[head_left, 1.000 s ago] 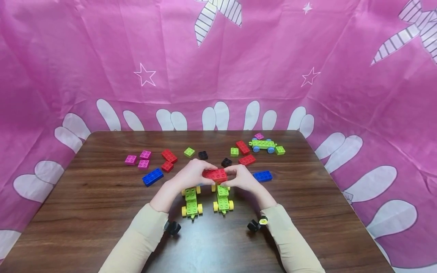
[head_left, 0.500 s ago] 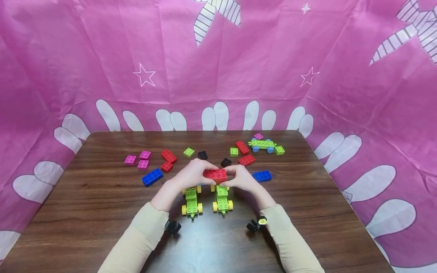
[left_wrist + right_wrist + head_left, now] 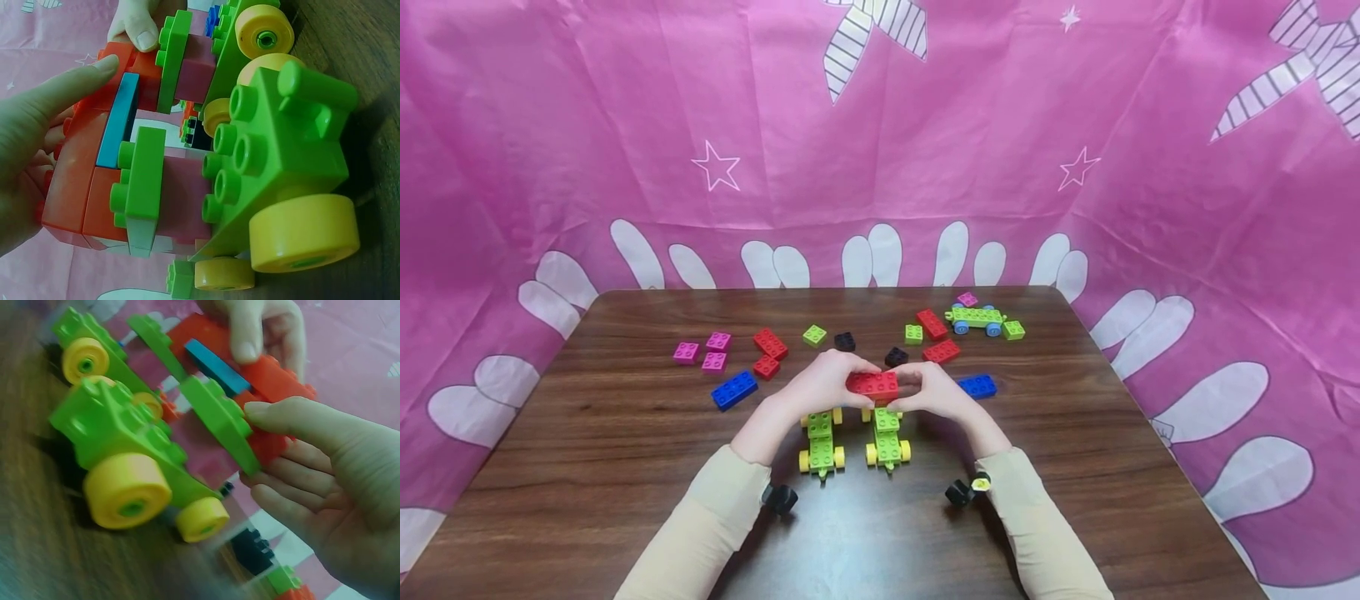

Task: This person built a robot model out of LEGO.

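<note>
Both hands were clamped on the same build: the left hand (image 3: pixel 831 379) curled its thumb and fingers round the red bricks (image 3: pixel 876 384) at one end, while the right hand (image 3: pixel 928 390) pinched them at the other. These bricks bridged two posts, each a pink brick (image 3: pixel 184 190) topped by a lime brick (image 3: pixel 146 178), rising from two green car bases with yellow wheels, one on the left (image 3: pixel 822 452) and one on the right (image 3: pixel 888 448), side by side on the wooden table (image 3: pixel 587 475). A teal piece (image 3: pixel 117 125) showed in the red layers between the posts. In the head view the hands hid the far parts of both bases. Just beside the right hand lay a blue brick (image 3: pixel 978 386), and a black brick (image 3: pixel 897 357) sat close beyond the fingers, another (image 3: pixel 845 341) slightly farther off. To the left were a second blue brick (image 3: pixel 734 389), a long red brick (image 3: pixel 771 342) near a small red one (image 3: pixel 766 367), and three loose pink bricks (image 3: pixel 714 362). Toward the far right, two long red bricks (image 3: pixel 942 351) lay near a green car base with blue wheels (image 3: pixel 976 317). Pink cloth (image 3: pixel 880 150) surrounded the table's back and sides.
</note>
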Demonstrator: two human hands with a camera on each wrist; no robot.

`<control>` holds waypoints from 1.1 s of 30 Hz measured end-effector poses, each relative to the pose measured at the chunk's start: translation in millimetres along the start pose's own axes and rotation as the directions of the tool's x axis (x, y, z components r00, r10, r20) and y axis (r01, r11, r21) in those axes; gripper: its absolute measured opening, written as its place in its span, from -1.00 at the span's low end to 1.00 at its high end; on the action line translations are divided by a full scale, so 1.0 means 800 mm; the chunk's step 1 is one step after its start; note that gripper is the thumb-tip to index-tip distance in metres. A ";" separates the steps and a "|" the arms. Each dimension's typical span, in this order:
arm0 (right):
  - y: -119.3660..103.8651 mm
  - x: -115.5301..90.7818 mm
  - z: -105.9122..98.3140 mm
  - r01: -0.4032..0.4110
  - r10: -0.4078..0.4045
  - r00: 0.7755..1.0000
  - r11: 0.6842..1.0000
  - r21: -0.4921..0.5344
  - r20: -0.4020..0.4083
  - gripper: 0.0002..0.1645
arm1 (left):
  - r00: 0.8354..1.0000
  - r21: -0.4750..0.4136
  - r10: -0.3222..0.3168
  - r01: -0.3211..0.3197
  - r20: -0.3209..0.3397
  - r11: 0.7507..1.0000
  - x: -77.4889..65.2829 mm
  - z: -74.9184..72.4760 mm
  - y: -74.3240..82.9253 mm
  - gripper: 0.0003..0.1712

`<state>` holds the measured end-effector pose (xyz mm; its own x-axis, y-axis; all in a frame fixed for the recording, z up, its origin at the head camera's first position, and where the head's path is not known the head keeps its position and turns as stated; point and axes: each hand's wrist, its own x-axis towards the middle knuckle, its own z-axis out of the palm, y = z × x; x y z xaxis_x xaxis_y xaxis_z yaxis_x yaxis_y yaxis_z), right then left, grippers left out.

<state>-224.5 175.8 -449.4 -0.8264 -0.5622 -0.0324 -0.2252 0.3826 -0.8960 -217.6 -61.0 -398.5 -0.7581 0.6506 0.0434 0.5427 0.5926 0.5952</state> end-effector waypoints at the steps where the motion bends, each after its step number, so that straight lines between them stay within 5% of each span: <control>1: 0.001 0.000 -0.002 -0.003 0.003 1.000 1.000 0.012 0.015 -0.46 | 1.000 -0.001 0.002 -0.002 -0.002 1.000 0.000 0.000 0.000 -0.45; 14: 0.012 0.010 -0.019 -0.006 -0.008 0.982 0.998 0.070 0.187 -0.52 | 0.996 -0.066 0.064 -0.068 -0.063 0.995 0.003 0.006 0.004 -0.63; 26: 0.027 0.009 -0.011 0.022 -0.035 0.992 0.994 0.109 0.120 -0.58 | 0.997 -0.099 -0.015 0.007 -0.076 0.995 0.006 0.012 0.011 -0.65; 33: 0.010 0.003 -0.010 0.044 -0.057 0.992 0.993 0.111 0.111 -0.60 | 0.997 -0.126 -0.046 0.037 -0.067 0.991 0.006 0.013 0.010 -0.65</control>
<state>-232.3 183.4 -453.1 -0.7500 -0.6608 -0.0305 -0.2030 0.2738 -0.9401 -213.2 -48.3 -402.1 -0.8048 0.5894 0.0699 0.4641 0.5516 0.6931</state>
